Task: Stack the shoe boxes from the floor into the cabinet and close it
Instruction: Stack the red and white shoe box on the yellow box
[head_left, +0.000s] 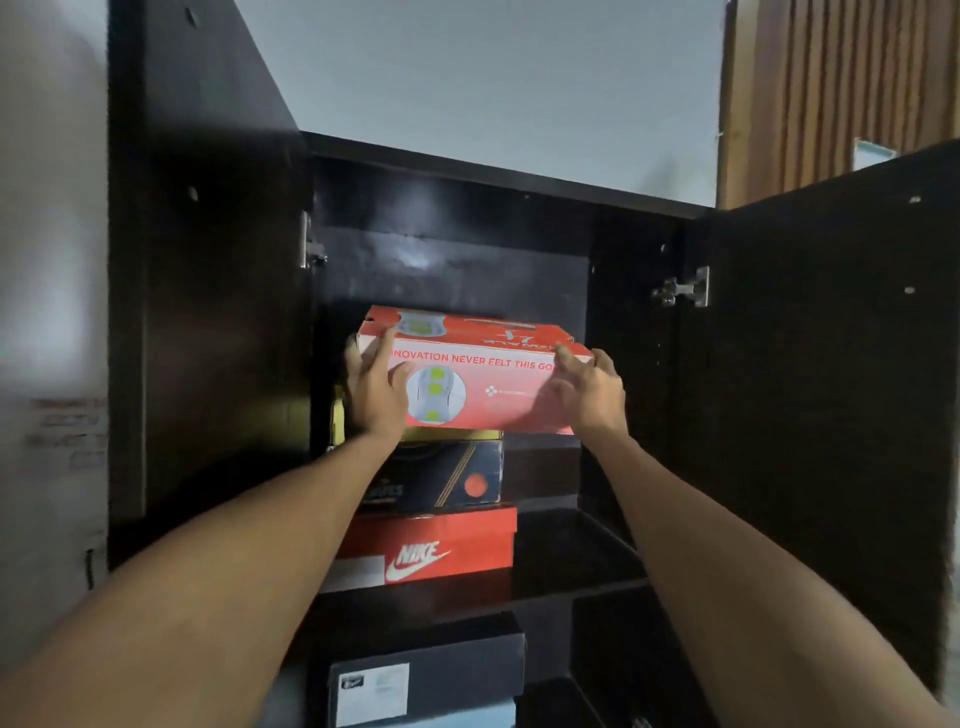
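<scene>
A red shoe box (483, 384) with white lettering sits tilted on top of a stack in the upper compartment of the dark cabinet (639, 332). My left hand (374, 389) grips its left end, thumb on the front face. My right hand (589, 395) holds its right front corner. Under it a yellow box (338, 418) shows as a sliver, then a dark blue box (447, 475), then a red Nike box (431, 551) on the shelf (571, 571).
Both cabinet doors stand open: the left door (208, 312) and the right door (831, 364). A black shoe box (426, 675) with a white label sits in the compartment below. The shelf space right of the stack is bare. A wooden slatted panel (831, 78) is at upper right.
</scene>
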